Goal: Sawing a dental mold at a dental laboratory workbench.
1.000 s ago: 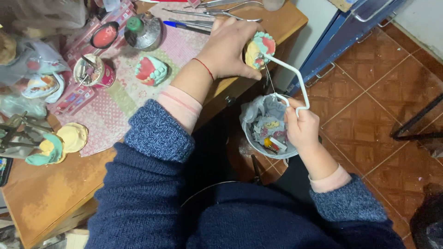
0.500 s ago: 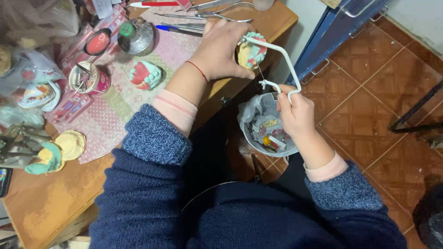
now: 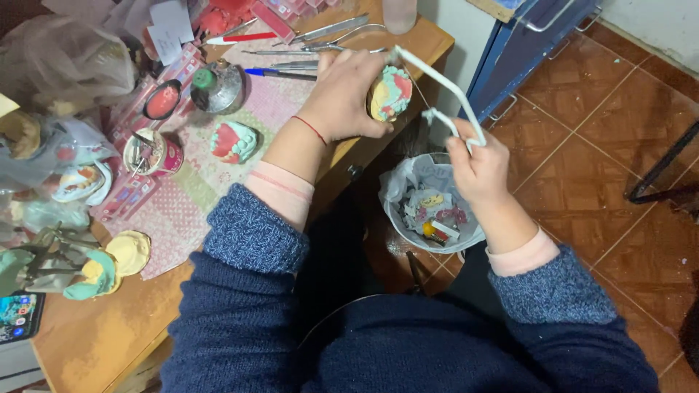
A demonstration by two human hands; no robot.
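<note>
Since the earlier frame, the dental cast (image 3: 391, 93) is held further out past the desk (image 3: 109, 342) edge, above the waste bin (image 3: 429, 211). It is gripped firmly by the left hand (image 3: 346, 94), while the white frame saw (image 3: 444, 91) is clasped by the right hand (image 3: 477, 167). Short, level strokes are best kept, with the cast steadied.

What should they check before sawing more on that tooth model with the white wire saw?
1. Left hand grips the pink, yellow and green dental model: ok.
2. Right hand holds the white-framed wire saw: ok.
3. Saw wire sits against the model: cannot tell.
4. Lined waste bin lies below the work: ok.
5. Metal tools on the wooden table lie apart from the hands: ok.
</note>
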